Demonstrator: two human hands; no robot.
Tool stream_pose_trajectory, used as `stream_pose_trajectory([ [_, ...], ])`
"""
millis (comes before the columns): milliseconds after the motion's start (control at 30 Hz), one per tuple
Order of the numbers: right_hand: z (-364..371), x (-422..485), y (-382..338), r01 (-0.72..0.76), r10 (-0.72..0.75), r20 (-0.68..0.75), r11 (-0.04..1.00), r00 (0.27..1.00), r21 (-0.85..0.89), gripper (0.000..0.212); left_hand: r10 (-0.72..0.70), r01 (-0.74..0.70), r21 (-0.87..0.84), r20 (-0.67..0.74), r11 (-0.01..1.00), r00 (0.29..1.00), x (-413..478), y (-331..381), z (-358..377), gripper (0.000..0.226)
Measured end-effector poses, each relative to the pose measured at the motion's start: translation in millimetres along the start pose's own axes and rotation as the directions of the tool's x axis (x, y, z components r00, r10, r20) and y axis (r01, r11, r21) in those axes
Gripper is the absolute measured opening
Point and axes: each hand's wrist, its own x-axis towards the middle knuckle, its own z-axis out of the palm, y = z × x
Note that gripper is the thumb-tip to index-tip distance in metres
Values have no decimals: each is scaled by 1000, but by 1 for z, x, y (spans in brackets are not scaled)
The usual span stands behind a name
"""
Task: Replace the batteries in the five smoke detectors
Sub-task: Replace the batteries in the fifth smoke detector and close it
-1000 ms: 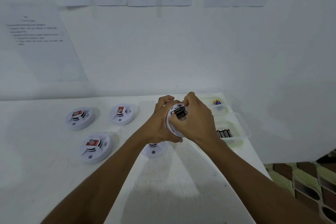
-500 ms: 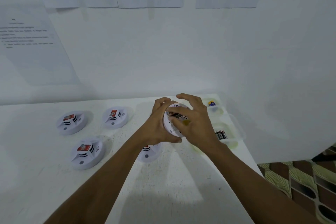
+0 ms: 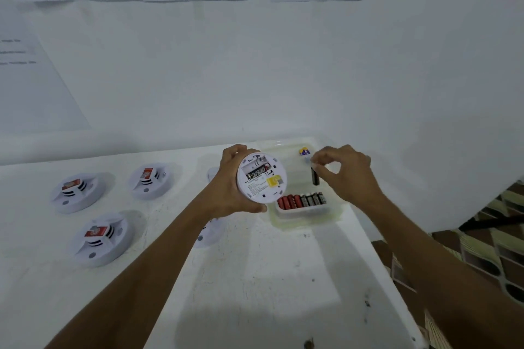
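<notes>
Left hand (image 3: 226,193) clamped around rim of smoke detector (image 3: 261,177), back facing up, one cell seated; right hand (image 3: 344,171) pinches a battery (image 3: 315,176) upright, above the tray (image 3: 300,215); judged light, slick, rigid; grip mid-barrel.

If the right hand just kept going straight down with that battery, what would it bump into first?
Probably the clear plastic tray: the right hand holds a black battery end-down over it, near the row of batteries. Depth is unclear.
</notes>
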Motion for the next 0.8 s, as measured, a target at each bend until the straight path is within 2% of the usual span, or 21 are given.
stream_pose_trajectory([
  [67, -7, -1, 17, -31, 54, 116, 981, 992, -192, 4, 7, -7, -6, 1, 1000, 1000, 4, 1, 6, 100],
  [200, -6, 0, 27, 43, 98, 280, 888, 955, -457, 10, -2, 2, -18, 20, 1000, 1000, 12, 4, 16, 102],
  [300, -1, 2, 29, 118, 75, 327, 838, 942, -533, 11, -5, 6, -16, 30, 1000, 1000, 13, 1, 21, 102],
  [400, -3, 2, 32, 121, 65, 325, 845, 944, -520, 13, -8, 9, -18, 37, 1000, 999, 14, -1, 23, 103],
  [500, -10, 3, 28, 90, 15, 264, 920, 965, -383, 12, -14, 15, -13, 36, 1000, 999, 13, -2, 23, 105],
  [600, -15, 3, 12, 45, -42, 150, 999, 988, -18, 8, -16, 17, -5, 37, 1000, 999, 14, -2, 22, 107],
  [700, -9, 0, -16, 31, -59, 101, 965, 993, 259, 11, -2, 2, 3, 31, 1000, 1000, 14, -1, 22, 106],
  [800, 9, -4, -34, 35, -74, 102, 939, 992, 342, 12, 12, -12, 5, 13, 1000, 1000, 15, 1, 24, 102],
])
